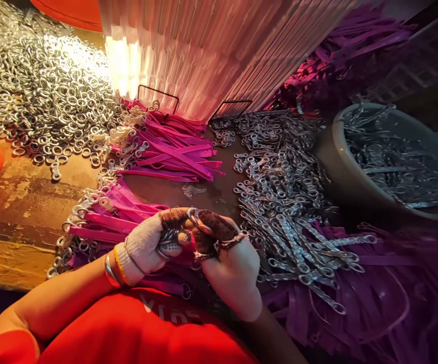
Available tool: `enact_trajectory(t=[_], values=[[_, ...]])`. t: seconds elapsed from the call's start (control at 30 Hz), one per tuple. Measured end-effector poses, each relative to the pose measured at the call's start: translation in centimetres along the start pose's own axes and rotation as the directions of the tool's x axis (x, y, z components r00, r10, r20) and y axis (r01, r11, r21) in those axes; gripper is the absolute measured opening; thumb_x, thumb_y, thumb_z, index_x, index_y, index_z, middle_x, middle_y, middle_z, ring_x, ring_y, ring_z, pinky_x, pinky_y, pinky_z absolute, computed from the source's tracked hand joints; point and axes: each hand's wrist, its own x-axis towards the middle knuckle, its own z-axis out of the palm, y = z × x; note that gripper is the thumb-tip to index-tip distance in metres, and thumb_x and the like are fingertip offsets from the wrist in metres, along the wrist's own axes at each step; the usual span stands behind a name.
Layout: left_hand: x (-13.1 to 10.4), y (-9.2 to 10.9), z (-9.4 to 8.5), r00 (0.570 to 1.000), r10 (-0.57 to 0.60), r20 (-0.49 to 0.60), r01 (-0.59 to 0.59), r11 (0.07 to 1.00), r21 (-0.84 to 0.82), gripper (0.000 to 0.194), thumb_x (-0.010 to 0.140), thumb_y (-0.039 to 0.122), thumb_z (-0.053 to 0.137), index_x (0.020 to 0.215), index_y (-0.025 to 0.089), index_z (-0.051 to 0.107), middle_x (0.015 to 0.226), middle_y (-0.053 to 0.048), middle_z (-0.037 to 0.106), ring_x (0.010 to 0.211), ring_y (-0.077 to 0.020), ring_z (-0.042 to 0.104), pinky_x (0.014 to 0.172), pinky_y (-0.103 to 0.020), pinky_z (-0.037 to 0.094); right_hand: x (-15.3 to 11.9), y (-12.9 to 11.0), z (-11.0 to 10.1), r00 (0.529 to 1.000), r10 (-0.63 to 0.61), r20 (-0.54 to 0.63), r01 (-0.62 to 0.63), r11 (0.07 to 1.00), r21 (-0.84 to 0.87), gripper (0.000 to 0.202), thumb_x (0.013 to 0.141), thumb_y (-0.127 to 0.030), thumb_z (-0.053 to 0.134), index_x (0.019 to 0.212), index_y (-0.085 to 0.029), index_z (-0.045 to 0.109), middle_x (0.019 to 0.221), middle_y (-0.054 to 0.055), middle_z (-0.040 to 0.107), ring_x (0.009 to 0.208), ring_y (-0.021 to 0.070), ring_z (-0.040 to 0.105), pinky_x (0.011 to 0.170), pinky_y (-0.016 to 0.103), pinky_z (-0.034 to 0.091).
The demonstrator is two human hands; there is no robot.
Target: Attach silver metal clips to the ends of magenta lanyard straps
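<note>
Seemingly mid-handling, I remotely pinched a silvery metal ring [193, 210] in my white-gloved left hand [146, 246], my right hand [234, 260] unreadable, steadiness wanted next.

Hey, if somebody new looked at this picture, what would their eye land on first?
Probably the bright pink straps bundled across the middle, with a glinting heap of rings at upper left. Next, the gloved left hand, clutching some metal rings, meeting the right hand at lower centre. Then the silver links piled beside the tub at right.
</note>
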Motion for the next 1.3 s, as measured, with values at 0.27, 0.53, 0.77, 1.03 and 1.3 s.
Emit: enact_trajectory(t=[0.27,0.53,0.77,1.03,1.3], values=[[-0.2,-0.1,0.1,0.996,0.076,0.046,-0.084,0.977,0.195,0.016,0.076,0.026,0.072,0.082,0.013,0.067,0.057,0.003,0.051,0.041,-0.0039,0.035,0.036,-0.015,0.021,-0.1,-0.3,-0.4,1.0,0.0,-0.018,0.0,1.0,0.028,0.03,0.089,-0.021,0.059,0.116,-0.031,0.064,0.107,0.004,0.072,0.094,0.0229,0.07,0.082,0.035,0.057],[-2.7,0.7,1.6,0.823,0.56,0.097,-0.429,0.5,0.753,0.019,0.071,0.013,0.072,0.089,0.017,0.073,0.076,-0.004,0.063,0.069,-0.0125,0.054,0.06,-0.018,0.043,1.4,0.4,-0.5,0.91,0.408,0.07,-0.39,0.788,0.476,0.018,0.091,-0.029,0.055,0.106,-0.024,0.062,0.086,0.001,0.067,0.071,0.0144,0.063,0.063,0.026,0.052],[-2.4,2.1,0.4,0.968,0.225,0.107,-0.249,0.889,0.384,0.019,0.076,0.028,0.069,0.087,0.013,0.072,0.066,-0.003,0.059,0.053,-0.0099,0.052,0.049,-0.018,0.04,2.6,1.2,-1.2,0.866,0.487,0.114,-0.432,0.613,0.661,0.021,0.084,-0.034,0.067,0.101,-0.023,0.065,0.085,0.001,0.067,0.071,0.0134,0.064,0.061,0.025,0.053],[-0.7,0.5,-0.6,0.953,-0.202,0.224,0.16,0.968,0.192,0.024,0.08,0.033,0.066,0.087,0.01,0.068,0.073,-0.007,0.067,0.049,-0.0104,0.056,0.037,-0.017,0.027,2.4,-0.1,-1.2,0.981,0.135,0.14,-0.188,0.843,0.504,0.018,0.083,-0.016,0.062,0.094,-0.025,0.072,0.084,0.0,0.07,0.075,0.0162,0.066,0.067,0.029,0.056],[-1.8,1.0,0.8,0.978,0.195,0.079,-0.203,0.773,0.601,0.024,0.089,0.039,0.06,0.079,0.018,0.054,0.049,0.005,0.047,0.039,-0.0065,0.034,0.041,-0.019,0.024,1.1,0.8,-2.2,0.978,0.051,0.204,-0.077,0.99,0.121,0.05,0.083,-0.011,0.046,0.13,-0.024,0.056,0.115,0.008,0.069,0.106,0.0243,0.065,0.086,0.037,0.053]])
